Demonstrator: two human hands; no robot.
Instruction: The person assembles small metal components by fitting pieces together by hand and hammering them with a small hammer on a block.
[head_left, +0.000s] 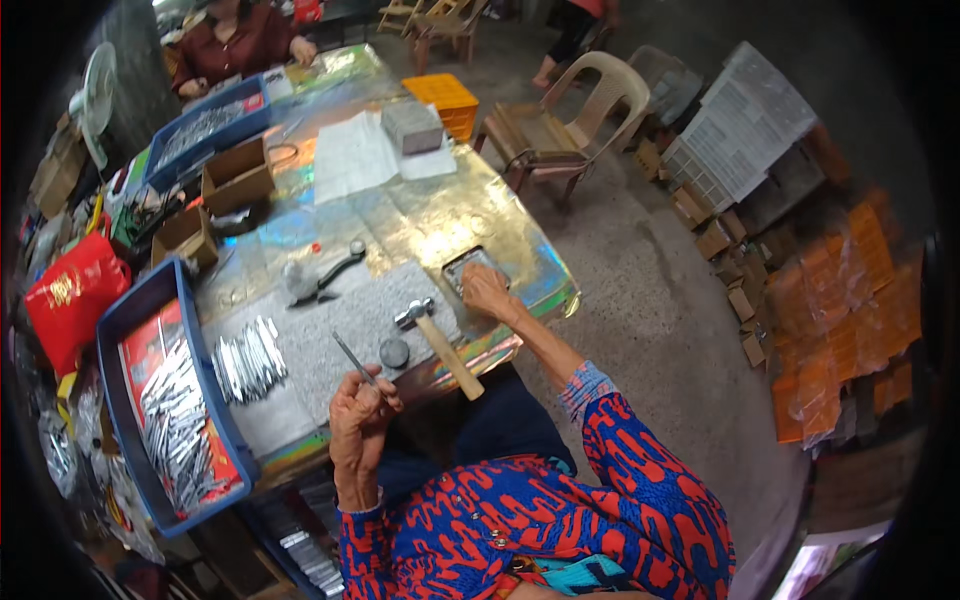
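Left grip [362, 408]: fingers and thumb closed round the lower end of a slim metal piece [350, 352], which slants up and to the left, free of the desk [370, 225]. Right grip [485, 290]: down in a small dark-rimmed tray [447, 274]; from where I stand, cannot tell whether it has hold of anything.

Handling (judged): the piece looks light and stiff, its metal probably slick, so it may twist in a loose pinch. Not fragile, I expect. Best hold: thumb and fingertips across the shank, near the lower end or middle.

Outward: a round dark block [394, 352] sits just beside the piece, to its right. Next, a wooden-handled hammer [448, 357], handle toward the person. To the left, a row of silvery strips [248, 360]; beyond, a blue bin [203, 360] holding a loose heap of metal parts [175, 420].
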